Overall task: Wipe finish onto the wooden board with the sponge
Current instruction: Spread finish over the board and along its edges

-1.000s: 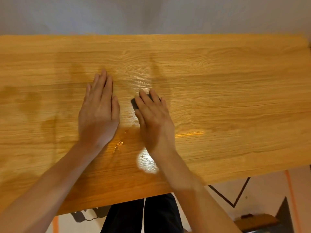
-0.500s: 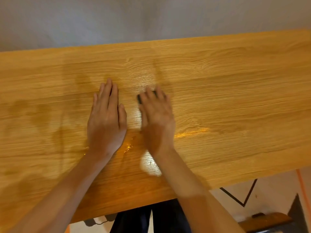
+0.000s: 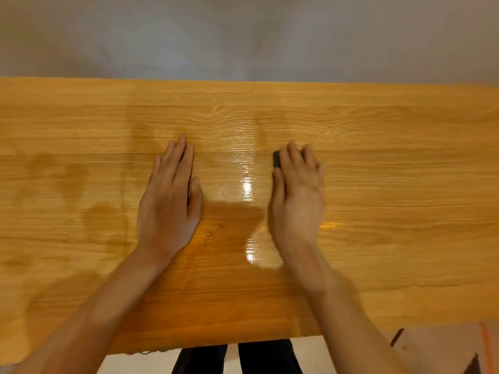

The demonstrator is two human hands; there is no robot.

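With the left hand [image 3: 168, 201] flat and open bracing the wooden board [image 3: 391, 184] and the right hand [image 3: 298, 195] pressing the dark sponge [image 3: 276, 159] under flat fingers, finish could pool into streaks or smear beneath the bracing palm.

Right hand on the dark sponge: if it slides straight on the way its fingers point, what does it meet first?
Nothing, as far as this view shows. Ahead of the right hand and dark sponge lies only bare light-brown wooden board up to its far edge, then the grey wall behind, though how close that stands is unclear.
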